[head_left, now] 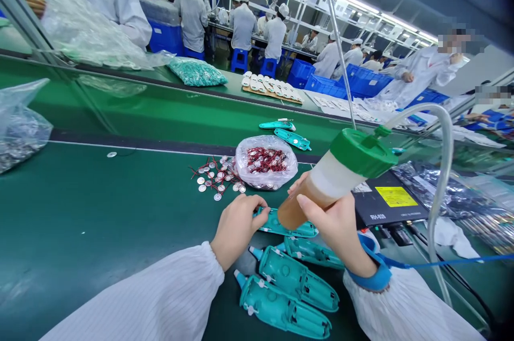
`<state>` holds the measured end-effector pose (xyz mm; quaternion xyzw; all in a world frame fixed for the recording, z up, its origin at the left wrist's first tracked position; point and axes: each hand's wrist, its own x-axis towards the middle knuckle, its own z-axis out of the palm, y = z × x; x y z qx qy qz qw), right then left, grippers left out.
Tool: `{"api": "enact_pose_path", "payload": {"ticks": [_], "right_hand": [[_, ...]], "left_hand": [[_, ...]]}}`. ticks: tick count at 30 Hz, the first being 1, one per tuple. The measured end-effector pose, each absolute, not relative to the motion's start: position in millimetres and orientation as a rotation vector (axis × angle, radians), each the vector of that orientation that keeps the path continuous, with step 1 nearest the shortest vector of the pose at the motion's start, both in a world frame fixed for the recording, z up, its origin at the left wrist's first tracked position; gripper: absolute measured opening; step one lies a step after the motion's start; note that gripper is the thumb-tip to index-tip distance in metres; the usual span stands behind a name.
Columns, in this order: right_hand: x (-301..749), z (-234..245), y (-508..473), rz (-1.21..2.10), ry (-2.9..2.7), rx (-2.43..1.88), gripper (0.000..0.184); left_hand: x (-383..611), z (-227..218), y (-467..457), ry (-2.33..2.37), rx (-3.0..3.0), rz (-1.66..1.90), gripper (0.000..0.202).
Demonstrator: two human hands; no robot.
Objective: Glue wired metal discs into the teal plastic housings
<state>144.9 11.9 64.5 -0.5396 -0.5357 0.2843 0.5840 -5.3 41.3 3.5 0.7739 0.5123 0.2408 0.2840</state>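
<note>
My right hand [335,223] is wrapped round a glue syringe [329,180] with amber fluid, a green cap and a clear hose [441,169]; its tip points down at a teal plastic shell [283,227]. My left hand [237,226] is closed on the left end of that same shell, pressing it to the green mat. Three more teal shells [295,279] lie just in front of my wrists. A blue wrist strap sits on my right wrist.
A clear bag of red-wired discs [265,161] and several loose discs [214,177] lie beyond my hands. Two teal shells [286,132] rest on the conveyor. A black controller box [387,203] stands at right. A plastic bag [18,127] lies far left. Workers stand behind.
</note>
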Motion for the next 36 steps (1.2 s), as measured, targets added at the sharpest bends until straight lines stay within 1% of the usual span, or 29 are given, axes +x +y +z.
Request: {"api": "enact_pose_path", "payload": {"ticks": [4, 14, 21, 28, 36], "right_hand": [[150.3, 57.6, 17.2, 0.629, -1.2, -1.335, 0.027], [155.7, 44.8, 22.2, 0.626, -1.139, -1.277, 0.038], [155.8, 45.5, 21.2, 0.668, -1.154, -1.241, 0.031], [155.5, 45.1, 20.4, 0.663, -1.163, -1.256, 0.032], [154.5, 50.0, 20.8, 0.633, -1.195, -1.242, 0.027]], "left_hand": [[-4.7, 4.6, 40.9, 1.38, 2.069, 0.634, 0.01], [-5.0, 6.9, 39.9, 1.397, 2.082, 0.601, 0.01], [-4.5, 6.7, 39.5, 1.415, 2.082, 0.603, 0.01], [-5.1, 5.6, 39.9, 1.403, 2.094, 0.604, 0.01], [-4.6, 5.2, 40.2, 1.41, 2.096, 0.609, 0.009]]}}
